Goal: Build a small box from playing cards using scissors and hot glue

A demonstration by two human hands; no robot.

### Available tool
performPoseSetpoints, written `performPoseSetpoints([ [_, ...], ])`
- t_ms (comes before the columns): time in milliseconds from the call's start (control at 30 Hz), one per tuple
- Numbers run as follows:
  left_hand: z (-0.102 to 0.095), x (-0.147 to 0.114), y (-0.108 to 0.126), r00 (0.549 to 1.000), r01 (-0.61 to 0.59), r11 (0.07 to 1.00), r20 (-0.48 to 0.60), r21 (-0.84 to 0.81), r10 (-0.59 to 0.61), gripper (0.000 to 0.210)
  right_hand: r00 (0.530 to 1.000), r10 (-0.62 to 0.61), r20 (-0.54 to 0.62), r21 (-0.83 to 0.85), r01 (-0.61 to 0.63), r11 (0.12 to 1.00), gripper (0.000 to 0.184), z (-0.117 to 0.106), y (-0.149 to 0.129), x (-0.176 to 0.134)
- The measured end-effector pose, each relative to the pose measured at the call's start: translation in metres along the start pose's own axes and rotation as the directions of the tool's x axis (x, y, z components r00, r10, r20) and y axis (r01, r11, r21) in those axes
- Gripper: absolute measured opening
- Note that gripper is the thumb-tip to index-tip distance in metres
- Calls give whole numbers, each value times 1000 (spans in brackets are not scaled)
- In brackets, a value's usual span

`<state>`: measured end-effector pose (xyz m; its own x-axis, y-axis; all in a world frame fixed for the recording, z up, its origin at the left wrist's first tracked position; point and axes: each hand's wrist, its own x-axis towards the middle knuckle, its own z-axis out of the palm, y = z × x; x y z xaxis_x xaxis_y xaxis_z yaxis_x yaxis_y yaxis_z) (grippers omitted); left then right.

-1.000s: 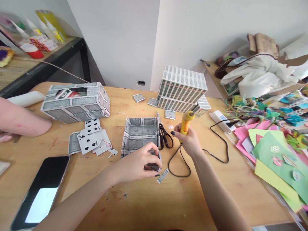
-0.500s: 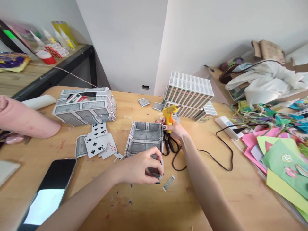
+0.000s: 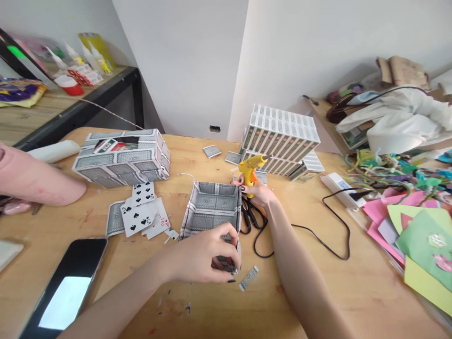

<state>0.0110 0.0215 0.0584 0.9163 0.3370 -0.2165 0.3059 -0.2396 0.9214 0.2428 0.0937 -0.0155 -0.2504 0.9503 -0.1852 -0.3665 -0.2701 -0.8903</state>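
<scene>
An open box made of grey-backed playing cards (image 3: pixel 216 201) lies in the middle of the table. My left hand (image 3: pixel 208 252) curls over its near right corner, fingers and thumb pinching the wall there. The fingers partly cover the near end of the box. At the far right corner, my right hand (image 3: pixel 259 192) grips a yellow hot glue gun (image 3: pixel 250 170), its nozzle pointing up and to the right. The fingertips of that hand are against the box's edge. Black-handled scissors (image 3: pixel 249 216) lie just below my right hand, beside the box. A small cut card strip (image 3: pixel 248 278) rests near the left hand.
A larger card-covered box (image 3: pixel 120 162) stands back left, with loose playing cards (image 3: pixel 139 216) in front. A phone (image 3: pixel 67 287) lies near left. Stacked card packs (image 3: pixel 282 132) stand at the back. The black cord (image 3: pixel 318 233) runs to a power strip (image 3: pixel 341 188) beside coloured paper (image 3: pixel 420 235).
The view has shifted slightly, so things sit a little lower or further outward. Both hands keep their holds at the same corners of the box.
</scene>
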Motion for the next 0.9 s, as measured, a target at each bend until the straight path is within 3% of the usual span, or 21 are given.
performPoseSetpoints([
  [633,1,0,-3,1000,-10,1000,-9,-12,10,9,998,26,-53,-23,-28,999,41,2,0,3],
  [900,1,-1,-1,1000,-11,1000,-15,15,11,9,998,54,-14,12,-54,998,33,-4,2,1],
])
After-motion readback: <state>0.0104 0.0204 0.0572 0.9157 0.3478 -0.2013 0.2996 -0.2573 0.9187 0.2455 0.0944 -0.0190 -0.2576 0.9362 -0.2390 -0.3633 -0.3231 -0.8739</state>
